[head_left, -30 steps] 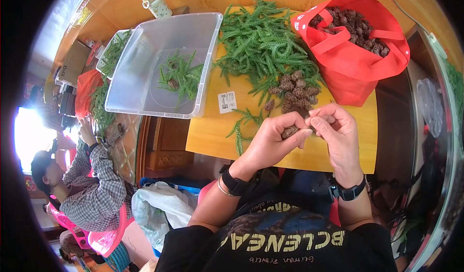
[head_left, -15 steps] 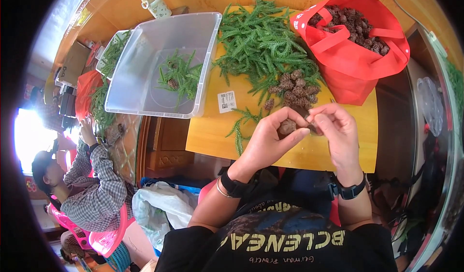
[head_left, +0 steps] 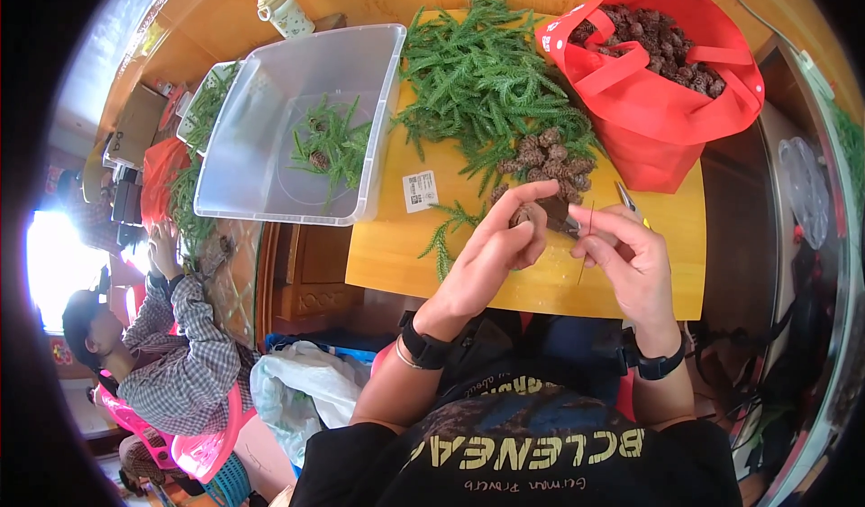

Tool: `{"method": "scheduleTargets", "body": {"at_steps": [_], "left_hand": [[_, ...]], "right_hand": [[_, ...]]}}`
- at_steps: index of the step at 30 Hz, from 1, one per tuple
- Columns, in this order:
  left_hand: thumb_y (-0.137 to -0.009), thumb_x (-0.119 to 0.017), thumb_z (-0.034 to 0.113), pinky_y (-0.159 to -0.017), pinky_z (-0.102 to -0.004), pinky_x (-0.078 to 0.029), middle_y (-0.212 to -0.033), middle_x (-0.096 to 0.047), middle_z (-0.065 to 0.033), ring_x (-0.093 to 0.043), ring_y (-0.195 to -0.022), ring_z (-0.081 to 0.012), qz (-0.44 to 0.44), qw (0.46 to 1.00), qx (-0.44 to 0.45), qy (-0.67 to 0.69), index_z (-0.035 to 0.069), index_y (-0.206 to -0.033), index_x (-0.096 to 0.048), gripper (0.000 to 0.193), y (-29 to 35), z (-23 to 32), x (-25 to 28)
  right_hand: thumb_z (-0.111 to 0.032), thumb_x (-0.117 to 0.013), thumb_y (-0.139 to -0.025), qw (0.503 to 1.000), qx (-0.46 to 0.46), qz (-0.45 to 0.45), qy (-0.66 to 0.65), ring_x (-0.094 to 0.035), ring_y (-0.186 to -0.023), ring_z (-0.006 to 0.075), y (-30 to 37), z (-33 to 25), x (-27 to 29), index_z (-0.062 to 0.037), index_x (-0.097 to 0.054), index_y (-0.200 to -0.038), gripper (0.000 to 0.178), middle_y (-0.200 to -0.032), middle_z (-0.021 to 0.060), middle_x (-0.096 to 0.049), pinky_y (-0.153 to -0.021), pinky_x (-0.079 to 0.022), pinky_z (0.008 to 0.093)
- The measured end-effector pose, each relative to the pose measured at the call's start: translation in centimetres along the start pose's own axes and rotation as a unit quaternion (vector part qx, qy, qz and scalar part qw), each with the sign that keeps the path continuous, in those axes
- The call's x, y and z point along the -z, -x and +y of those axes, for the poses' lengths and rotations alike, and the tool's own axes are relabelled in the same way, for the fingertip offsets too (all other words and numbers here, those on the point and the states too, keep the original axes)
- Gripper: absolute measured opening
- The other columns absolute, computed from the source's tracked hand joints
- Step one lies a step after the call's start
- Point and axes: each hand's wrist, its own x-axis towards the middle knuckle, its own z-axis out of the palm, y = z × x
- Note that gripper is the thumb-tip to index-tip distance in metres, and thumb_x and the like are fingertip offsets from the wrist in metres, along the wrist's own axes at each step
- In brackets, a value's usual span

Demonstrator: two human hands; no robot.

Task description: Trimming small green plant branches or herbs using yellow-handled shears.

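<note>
Over the front of the yellow table, my left hand [head_left: 482, 264] curls around a brown pine cone [head_left: 523, 215], mostly covered by my fingers. My right hand [head_left: 635, 264] pinches a thin wire [head_left: 581, 268], which stands roughly upright between thumb and forefinger. Between the hands lies something dark [head_left: 557, 211], partly hidden and too unclear to name. Just beyond sits a heap of pine cones [head_left: 550, 160] against a large pile of green artificial pine sprigs [head_left: 491, 79]. A metal-tipped tool [head_left: 626, 198] shows partly behind my right hand.
A clear plastic bin [head_left: 261, 146] holding sprigs and cones stands left of the table [head_left: 396, 264]. A red bag [head_left: 649, 151] full of cones is at the back right. A white label [head_left: 419, 191] and a loose sprig [head_left: 439, 241] lie nearby. Another person [head_left: 180, 354] works far left.
My hands have come slightly apart. My left forefinger has lifted, and the wire now shows in my right hand. More of the metal-tipped tool is uncovered.
</note>
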Motion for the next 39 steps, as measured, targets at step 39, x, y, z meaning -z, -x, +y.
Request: {"method": "scheduleTargets", "body": {"at_steps": [39], "left_hand": [[-0.078, -0.068, -0.002, -0.072, -0.0235, -0.052, -0.101, -0.054, -0.0057, -0.059, -0.089, -0.0117, -0.011, 0.985, -0.163, -0.056, -0.001, -0.111, -0.053, 0.036, -0.1, -1.1, -0.1]], "right_hand": [[0.007, -0.069, -0.072, 0.976, 0.116, 0.082, 0.165, -0.063, -0.071, 0.0119, 0.5, -1.3, -1.1, 0.0003, -0.055, -0.085, 0.020, -0.082, 0.0087, -0.063, -0.061, -0.050, 0.0229]]}}
